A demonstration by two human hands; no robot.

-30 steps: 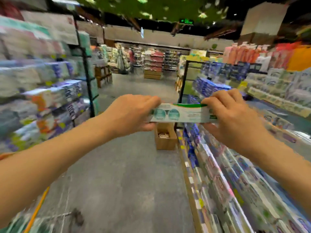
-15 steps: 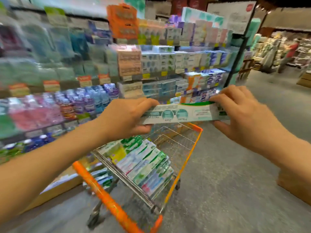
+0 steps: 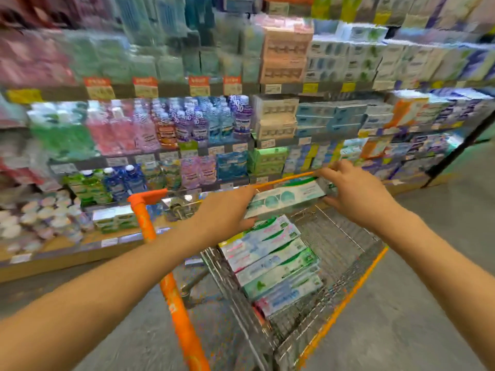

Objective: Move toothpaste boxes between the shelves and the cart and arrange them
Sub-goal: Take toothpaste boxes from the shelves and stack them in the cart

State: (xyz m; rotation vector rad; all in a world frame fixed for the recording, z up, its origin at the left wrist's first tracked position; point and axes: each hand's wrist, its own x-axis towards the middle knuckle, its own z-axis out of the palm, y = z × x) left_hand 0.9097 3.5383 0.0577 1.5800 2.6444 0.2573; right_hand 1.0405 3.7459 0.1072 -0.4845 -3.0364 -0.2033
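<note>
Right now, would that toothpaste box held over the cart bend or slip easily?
Probably stiff: the toothpaste box spans straight between the left hand and right hand without sagging. Likely light, pinched only at its ends. Its glossy card might slide a little.

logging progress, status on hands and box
Left hand and right hand grip toothpaste box by its ends. Above cart, stacked boxes below. Nothing blocking.

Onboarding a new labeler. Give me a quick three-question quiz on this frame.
1. True or false: the held toothpaste box is gripped by both the left hand and the right hand.
2. Where do the stacked toothpaste boxes lie? A) floor B) cart C) top shelf
3. What colour is the cart handle?

Key: 1 true; 2 B; 3 orange.
</note>
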